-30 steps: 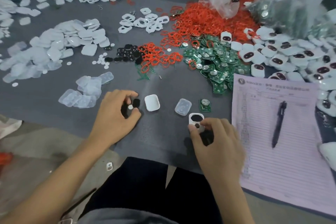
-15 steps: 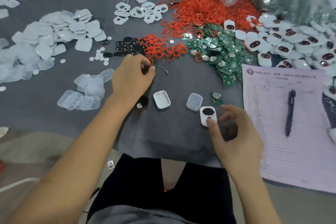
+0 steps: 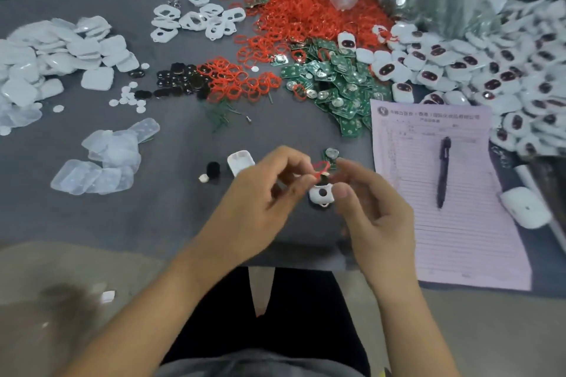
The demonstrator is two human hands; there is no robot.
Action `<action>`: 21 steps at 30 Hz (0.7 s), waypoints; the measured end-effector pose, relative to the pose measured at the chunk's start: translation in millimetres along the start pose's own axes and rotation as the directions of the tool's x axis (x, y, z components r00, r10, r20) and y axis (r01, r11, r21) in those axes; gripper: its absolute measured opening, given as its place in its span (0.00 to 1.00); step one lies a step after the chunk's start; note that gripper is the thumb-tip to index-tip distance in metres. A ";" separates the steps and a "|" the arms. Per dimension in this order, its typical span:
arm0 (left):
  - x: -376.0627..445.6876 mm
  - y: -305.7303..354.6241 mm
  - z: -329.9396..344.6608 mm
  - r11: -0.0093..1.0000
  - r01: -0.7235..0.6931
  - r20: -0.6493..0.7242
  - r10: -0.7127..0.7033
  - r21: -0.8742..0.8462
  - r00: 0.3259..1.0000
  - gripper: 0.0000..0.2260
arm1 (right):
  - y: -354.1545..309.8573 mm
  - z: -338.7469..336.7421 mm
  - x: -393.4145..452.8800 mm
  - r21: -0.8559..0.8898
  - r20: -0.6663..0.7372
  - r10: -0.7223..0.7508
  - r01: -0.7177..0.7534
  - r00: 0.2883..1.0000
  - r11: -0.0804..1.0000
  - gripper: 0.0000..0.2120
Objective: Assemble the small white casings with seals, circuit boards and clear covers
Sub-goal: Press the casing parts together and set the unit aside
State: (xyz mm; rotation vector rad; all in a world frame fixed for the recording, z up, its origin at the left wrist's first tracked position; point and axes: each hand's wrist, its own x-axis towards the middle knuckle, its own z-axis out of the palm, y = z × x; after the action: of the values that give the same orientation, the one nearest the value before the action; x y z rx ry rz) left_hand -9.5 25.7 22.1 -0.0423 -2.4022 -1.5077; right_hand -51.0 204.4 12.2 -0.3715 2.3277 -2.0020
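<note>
Single head-worn cam, wide-angle (edges bow), looking forward and down. Close range: the hands (image 3: 306, 193) sit mid-frame, forearms and lap below them. Grey tabletop (image 3: 171, 217) spreads beyond and to both sides of them, far edge cut off. No second view.

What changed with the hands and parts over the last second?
The left hand went out to the red seals and came back pinching one red seal over the white casing by the right hand. The pen and loose circuit board stayed put.
</note>
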 end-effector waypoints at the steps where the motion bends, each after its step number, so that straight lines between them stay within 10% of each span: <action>1: -6.1 1.9 9.8 1.000 0.002 0.041 -0.001 -0.026 0.999 0.01 | -1.4 0.3 -2.2 0.073 0.033 0.047 -0.049 0.998 0.996 0.10; 9: -9.3 -4.0 32.1 0.998 0.061 0.105 -0.064 0.033 0.992 0.09 | 10.5 -7.4 -3.3 0.246 -0.016 0.199 -0.189 0.980 0.951 0.07; 14: 9.7 -13.0 31.7 0.790 -0.056 0.064 0.021 0.611 0.998 0.29 | 14.7 -6.3 12.7 0.103 -0.237 0.071 -0.048 0.969 0.994 0.11; 21: 17.5 -20.9 30.3 0.804 -0.098 0.048 0.087 0.586 0.995 0.24 | 24.0 -6.0 20.6 0.129 -0.292 0.080 -0.044 0.953 0.991 0.10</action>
State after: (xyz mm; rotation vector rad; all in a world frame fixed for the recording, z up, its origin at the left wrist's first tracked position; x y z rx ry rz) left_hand -37.3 40.8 -3.6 -0.0362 -2.7268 -0.6630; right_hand -75.6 209.0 -7.8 0.0113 2.3226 -2.2928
